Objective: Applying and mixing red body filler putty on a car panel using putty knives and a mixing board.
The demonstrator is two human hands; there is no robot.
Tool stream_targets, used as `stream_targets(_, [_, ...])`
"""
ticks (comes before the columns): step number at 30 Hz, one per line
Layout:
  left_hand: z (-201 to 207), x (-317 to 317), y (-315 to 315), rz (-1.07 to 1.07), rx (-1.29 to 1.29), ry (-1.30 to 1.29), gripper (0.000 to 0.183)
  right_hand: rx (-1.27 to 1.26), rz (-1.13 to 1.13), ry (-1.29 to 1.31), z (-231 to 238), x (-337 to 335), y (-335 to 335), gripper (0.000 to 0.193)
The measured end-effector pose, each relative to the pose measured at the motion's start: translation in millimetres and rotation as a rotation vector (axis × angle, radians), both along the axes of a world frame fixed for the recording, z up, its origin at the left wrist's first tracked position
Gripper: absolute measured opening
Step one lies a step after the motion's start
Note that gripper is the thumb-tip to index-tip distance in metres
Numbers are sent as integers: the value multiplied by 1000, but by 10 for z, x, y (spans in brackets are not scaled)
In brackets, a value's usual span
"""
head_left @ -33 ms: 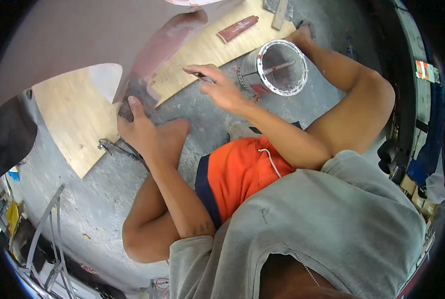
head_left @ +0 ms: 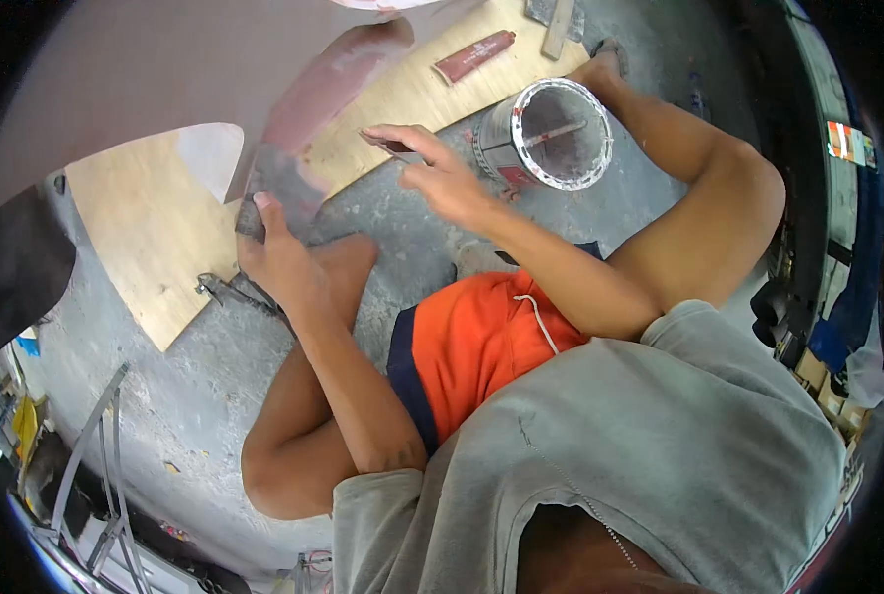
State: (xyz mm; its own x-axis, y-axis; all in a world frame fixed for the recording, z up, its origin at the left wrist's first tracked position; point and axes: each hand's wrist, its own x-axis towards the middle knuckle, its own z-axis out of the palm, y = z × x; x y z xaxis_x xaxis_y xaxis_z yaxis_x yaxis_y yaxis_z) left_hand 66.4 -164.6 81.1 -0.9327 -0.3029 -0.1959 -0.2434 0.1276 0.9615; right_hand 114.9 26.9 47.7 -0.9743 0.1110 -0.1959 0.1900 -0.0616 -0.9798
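Note:
My left hand (head_left: 285, 259) is closed round the near end of a thin flat grey plate (head_left: 288, 184), with the thumb on top. The plate is smeared and lies just beside a curved grey panel's edge. To the right, my right hand (head_left: 444, 183) pinches a thin scraper (head_left: 394, 148), its blade pointing left and held above the plywood. A gap separates the scraper from the plate. Behind them, the large glossy panel (head_left: 145, 79) carries a dull reddish patch (head_left: 328, 94) along its lower edge.
A plywood sheet (head_left: 155, 252) lies on the grey concrete floor. On it rests a dark red tube (head_left: 474, 56), near a wooden stick (head_left: 558, 30). A metal can (head_left: 498, 142) with a white-smeared rim stands right of my right hand. A metal frame (head_left: 105, 465) is at lower left.
The plate in my left hand has turned, and more of its flat grey face shows. My right hand and the scraper have shifted very slightly.

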Motion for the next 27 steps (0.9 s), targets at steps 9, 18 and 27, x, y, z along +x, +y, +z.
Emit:
stream_targets(9, [22, 175, -108, -58, 801, -142, 45, 545, 292, 798, 592, 94, -247, 69])
stream_targets(18, [274, 251, -54, 8, 644, -22, 42, 878, 369, 481, -102, 215, 275, 60])
stream_targets(27, [326, 246, 116, -79, -230, 210, 34, 885, 257, 534, 658, 8, -213, 57])
